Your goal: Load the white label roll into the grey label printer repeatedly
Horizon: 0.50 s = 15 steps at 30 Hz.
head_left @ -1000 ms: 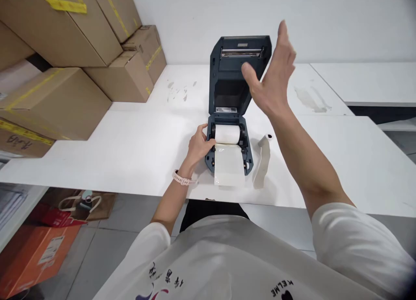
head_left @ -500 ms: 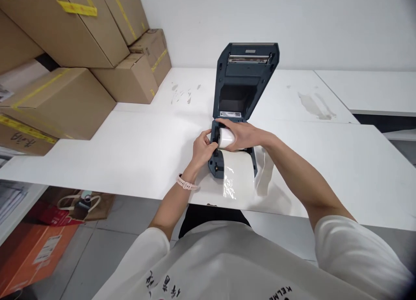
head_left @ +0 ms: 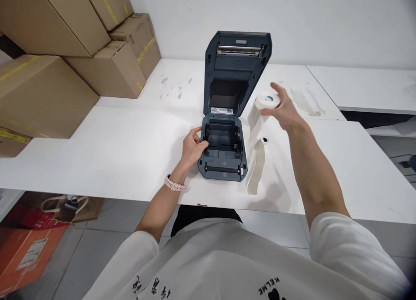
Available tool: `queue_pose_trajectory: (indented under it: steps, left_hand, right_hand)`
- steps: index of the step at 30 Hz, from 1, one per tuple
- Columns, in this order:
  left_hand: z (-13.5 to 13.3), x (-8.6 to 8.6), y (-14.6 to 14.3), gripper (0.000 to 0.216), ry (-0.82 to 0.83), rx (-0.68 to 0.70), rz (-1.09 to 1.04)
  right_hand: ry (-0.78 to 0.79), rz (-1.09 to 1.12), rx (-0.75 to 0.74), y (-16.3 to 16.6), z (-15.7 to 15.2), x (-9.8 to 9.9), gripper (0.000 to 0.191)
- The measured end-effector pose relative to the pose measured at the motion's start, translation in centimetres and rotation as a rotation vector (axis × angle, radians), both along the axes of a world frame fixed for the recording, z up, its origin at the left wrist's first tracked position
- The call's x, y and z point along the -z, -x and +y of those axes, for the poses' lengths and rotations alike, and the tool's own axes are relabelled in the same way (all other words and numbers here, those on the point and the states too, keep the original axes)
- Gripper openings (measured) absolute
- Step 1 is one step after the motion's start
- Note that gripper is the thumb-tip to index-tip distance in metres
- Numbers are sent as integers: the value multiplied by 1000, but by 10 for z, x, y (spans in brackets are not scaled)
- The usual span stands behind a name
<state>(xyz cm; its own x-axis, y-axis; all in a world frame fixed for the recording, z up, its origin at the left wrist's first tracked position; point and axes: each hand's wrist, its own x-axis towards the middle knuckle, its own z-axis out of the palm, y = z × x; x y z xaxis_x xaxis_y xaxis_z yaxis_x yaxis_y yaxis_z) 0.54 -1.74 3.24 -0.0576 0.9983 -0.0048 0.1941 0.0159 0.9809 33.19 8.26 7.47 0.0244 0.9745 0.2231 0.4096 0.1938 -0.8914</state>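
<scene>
A dark blue label printer [head_left: 224, 161] sits on the white table [head_left: 130, 153] with its lid [head_left: 235, 70] standing open and its roll bay bare. My left hand [head_left: 192, 146] grips the left wall of the bay, fingers curled over it. My right hand [head_left: 283, 110] holds a white label roll [head_left: 267, 101] in the air to the right of the printer, and the roll's loose end trails down. A second small roll [head_left: 264, 140] with a paper strip [head_left: 255, 174] lies on the table just right of the printer.
Stacked cardboard boxes [head_left: 65, 62] with yellow tape fill the table's back left. Another white table [head_left: 364, 85] stands at the right. Below the table's edge at left are an orange box [head_left: 22, 256] and a bag [head_left: 68, 204] on the floor.
My right hand came down onto the roll in the printer, lifted it out and carried it up to the right. The bay now holds no roll. My left hand stayed on the printer.
</scene>
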Motion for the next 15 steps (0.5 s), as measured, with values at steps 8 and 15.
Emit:
queue_pose_trajectory:
  steps: [8,15]
  left_hand:
    - [-1,-2,0,65,4,5,-10]
    - [-5,-4,-7,66,14,-58,-68]
  right_hand:
    - [132,33,11,-27,-11,51,103]
    - [297,163,-167,-34,-100,61,60]
